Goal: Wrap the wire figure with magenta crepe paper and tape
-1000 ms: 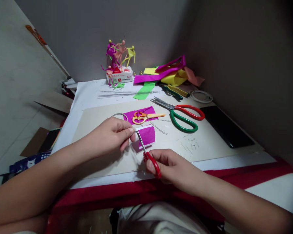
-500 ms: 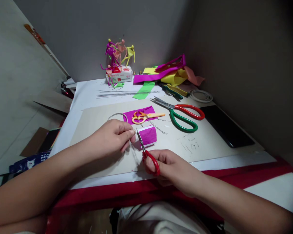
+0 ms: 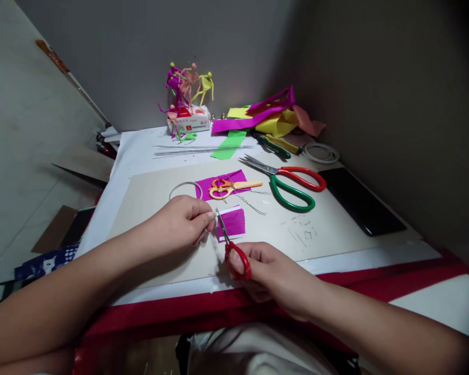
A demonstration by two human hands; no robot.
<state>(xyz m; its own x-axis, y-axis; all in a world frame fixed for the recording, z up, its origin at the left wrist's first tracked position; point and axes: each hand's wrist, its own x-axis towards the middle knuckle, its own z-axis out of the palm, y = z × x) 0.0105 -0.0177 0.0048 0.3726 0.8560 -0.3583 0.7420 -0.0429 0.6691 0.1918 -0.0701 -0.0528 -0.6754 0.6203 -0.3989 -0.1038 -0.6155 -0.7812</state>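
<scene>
- Small magenta crepe-paper piece [image 3: 232,222] on beige cardboard mat [image 3: 297,219]: likely light, limp, tear-prone; best gripped at edge.
- Pinched at left edge by left hand [image 3: 182,221].
- Right hand [image 3: 263,268], fingers through small red-handled scissors [image 3: 230,247], blades at paper.
- Large red-and-green scissors [image 3: 293,182] well apart.

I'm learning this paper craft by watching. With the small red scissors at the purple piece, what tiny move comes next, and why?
Probably close the blades: the right hand holds the red scissors with tips at the purple crepe paper, whose edge the left hand pinches.
</scene>
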